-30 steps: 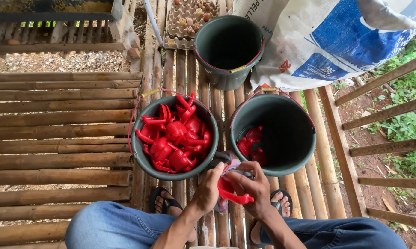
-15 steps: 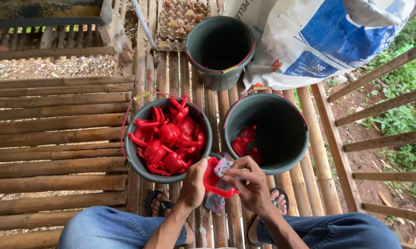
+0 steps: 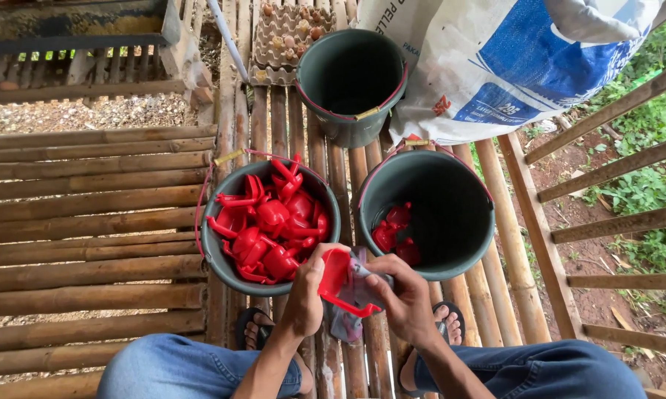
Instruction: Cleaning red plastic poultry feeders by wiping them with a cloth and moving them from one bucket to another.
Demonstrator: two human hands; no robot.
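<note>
Red plastic cup (image 3: 338, 284), perhaps cloth-wiped, tilted.

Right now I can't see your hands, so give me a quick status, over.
Left hand grips red part. Right hand presses cloth against it. Left bucket full of red parts, right bucket holds few. Nothing in the way.

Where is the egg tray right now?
The egg tray lies at the top of the head view, on the bamboo floor, just left of the far empty bucket.
</note>
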